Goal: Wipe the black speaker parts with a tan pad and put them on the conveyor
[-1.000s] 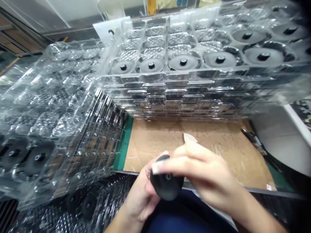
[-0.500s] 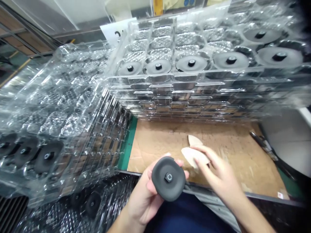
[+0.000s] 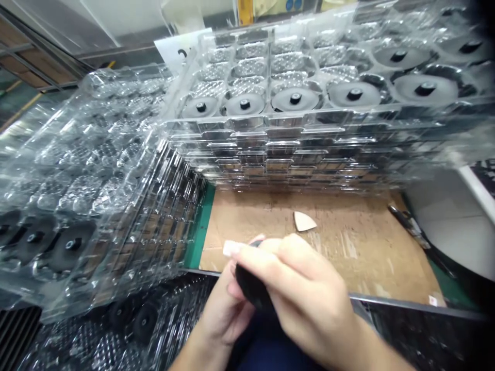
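A black rounded part (image 3: 253, 288) is held on edge by my left hand (image 3: 226, 314), low in front of my body. Over the part's upper side reaches my right hand (image 3: 305, 293), its fingers closed on a white pad (image 3: 232, 249) whose tip sticks out by the part's top edge. Most of the pad and much of the part are hidden behind my right hand. Another white pad, wedge-shaped (image 3: 304, 221), lies on the brown cardboard (image 3: 359, 247) beyond my right hand.
Stacked clear plastic trays (image 3: 278, 121) with black round parts stand behind the cardboard. More clear trays (image 3: 127, 154) are at the left. A black-handled tool (image 3: 410, 226) lies at the cardboard's right edge, beside a grey-white surface (image 3: 444, 206).
My right hand has lifted one white pad off the cardboard and brought it left to the black part. The black part has turned from facing up to standing on edge.
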### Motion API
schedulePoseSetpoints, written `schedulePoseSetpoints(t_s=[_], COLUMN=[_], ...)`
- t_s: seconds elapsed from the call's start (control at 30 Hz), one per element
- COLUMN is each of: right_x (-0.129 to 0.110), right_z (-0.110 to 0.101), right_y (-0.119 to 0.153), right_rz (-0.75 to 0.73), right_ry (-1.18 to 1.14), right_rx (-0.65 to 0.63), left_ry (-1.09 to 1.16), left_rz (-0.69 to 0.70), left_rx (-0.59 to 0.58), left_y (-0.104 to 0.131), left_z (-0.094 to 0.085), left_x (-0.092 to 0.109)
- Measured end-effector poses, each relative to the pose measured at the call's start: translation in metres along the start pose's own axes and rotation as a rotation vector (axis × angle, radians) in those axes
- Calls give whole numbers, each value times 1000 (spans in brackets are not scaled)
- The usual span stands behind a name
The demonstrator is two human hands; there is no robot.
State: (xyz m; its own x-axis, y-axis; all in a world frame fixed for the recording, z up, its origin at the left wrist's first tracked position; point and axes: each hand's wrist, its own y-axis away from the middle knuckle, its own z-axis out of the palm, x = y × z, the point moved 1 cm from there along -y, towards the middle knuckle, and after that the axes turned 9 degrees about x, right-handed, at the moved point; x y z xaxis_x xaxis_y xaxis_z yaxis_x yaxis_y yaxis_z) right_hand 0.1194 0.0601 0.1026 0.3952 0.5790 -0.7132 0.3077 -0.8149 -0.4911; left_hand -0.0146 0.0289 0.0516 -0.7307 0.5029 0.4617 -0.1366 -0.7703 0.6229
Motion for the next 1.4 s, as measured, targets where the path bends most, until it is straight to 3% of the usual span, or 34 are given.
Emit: schedulePoseSetpoints(t_s=[0.13, 0.2, 0.3, 0.37, 0.5, 0.6, 0.7, 0.77, 0.87, 0.93, 1.03, 1.17, 1.3, 1.4], right_x=[-1, -2, 3, 14, 50, 75, 85, 78, 46, 18, -10, -13, -9, -9], right_z=[-1, -1, 0, -1, 3, 16, 22, 15, -2, -6, 2, 17, 20, 14], right_y=[4, -1, -11, -9, 33, 73, 86, 72, 35, 12, -3, -9, -18, -10], right_rz=[184, 116, -8, 86, 439, 491, 489, 522, 516, 342, 76, 115, 62, 7], right_ry=[138, 149, -36, -112, -16, 48, 67, 90, 111, 77, -37, -115, -14, -85], right_rx=[-38, -21, -2, -19, -12, -73, -112, -70, 136, 216, 100, -117, 61, -20], left_ry=[-74, -74, -88, -119, -57, 7, 19, 20, 9, 5, 33, 64, 43, 31], left_rz=[140, 136, 123, 154, 170, 162, 143, 129, 136, 150, 140, 159, 104, 126], left_rx=[40, 25, 7, 39, 34, -7, -31, -42, -31, -22, -11, 51, 26, 20], left_y=[-1, 0, 1, 0, -2, -3, -5, -5, -4, -2, -1, 0, 3, 5], left_z=[-1, 0, 4, 3, -5, -10, -8, -3, 5, 8, 3, -2, 7, 7], left_x=[4, 4, 4, 6, 13, 15, 15, 14, 11, 9, 6, 3, 4, 12])
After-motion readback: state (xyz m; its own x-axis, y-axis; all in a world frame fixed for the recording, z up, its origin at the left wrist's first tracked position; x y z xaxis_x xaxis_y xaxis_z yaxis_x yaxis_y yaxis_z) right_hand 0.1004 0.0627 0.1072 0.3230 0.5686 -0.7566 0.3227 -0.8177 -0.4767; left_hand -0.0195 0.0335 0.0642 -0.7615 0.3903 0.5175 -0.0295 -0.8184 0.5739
